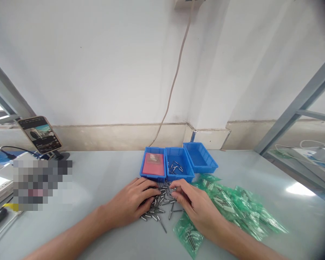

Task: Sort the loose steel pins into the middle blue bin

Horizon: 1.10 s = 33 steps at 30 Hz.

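A loose pile of small metal pins [154,213] lies on the table between my two hands. My left hand [132,200] rests at the left side of the pile, fingers stretched over the pins and apart from each other. On the other side, my right hand [196,206] has its thumb and curled fingers brought close at the pile's edge; what is between the fingertips, if anything, is too small to make out. Just behind the pile, a blue bin [180,178] holds several similar pins. Green plastic bags [229,206] with metal pins inside lie beside and under my right hand.
A blue bin [141,162] with pink sheets [153,167] and a small clear bag stands at left. Another blue bin [208,169] sits at right, tilted. A phone [40,134] stands on a holder at the far left. Metal frame posts [284,112] flank the table.
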Each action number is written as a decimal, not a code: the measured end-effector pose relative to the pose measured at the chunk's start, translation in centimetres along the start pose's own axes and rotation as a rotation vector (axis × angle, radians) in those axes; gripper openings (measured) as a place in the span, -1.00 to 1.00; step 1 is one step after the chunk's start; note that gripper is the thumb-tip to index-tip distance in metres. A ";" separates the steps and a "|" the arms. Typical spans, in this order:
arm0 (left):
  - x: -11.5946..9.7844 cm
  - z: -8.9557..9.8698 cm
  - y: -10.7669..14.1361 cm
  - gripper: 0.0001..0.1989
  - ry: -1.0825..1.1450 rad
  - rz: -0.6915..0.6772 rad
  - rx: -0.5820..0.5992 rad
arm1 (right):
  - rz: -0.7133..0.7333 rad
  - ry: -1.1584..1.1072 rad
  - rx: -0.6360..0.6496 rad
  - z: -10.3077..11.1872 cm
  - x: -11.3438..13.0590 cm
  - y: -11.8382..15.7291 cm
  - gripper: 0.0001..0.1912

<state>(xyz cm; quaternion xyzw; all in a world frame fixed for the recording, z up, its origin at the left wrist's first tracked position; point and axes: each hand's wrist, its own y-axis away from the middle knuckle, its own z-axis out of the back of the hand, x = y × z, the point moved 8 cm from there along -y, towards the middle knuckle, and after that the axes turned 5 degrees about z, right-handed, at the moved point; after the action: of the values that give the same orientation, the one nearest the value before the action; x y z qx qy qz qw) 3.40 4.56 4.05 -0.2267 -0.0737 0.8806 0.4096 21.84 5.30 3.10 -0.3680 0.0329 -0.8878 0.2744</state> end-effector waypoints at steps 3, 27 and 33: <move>0.1 0.0 0.1 -0.66 -0.001 0.004 -0.001 | 0.001 -0.004 0.007 -0.1 -0.1 0.1 -0.82; 0.1 0.0 0.1 -0.65 -0.016 0.001 -0.002 | -0.027 -0.001 -0.010 0.3 0.1 0.0 -0.69; 0.1 -0.2 0.1 -0.66 -0.018 0.006 0.016 | -0.040 -0.014 -0.027 0.3 -0.1 0.1 -0.67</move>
<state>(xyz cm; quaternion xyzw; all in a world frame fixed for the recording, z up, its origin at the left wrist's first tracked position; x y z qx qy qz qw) 3.35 4.54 3.78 -0.2159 -0.0695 0.8844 0.4079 22.13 5.33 3.28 -0.3787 0.0357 -0.8899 0.2518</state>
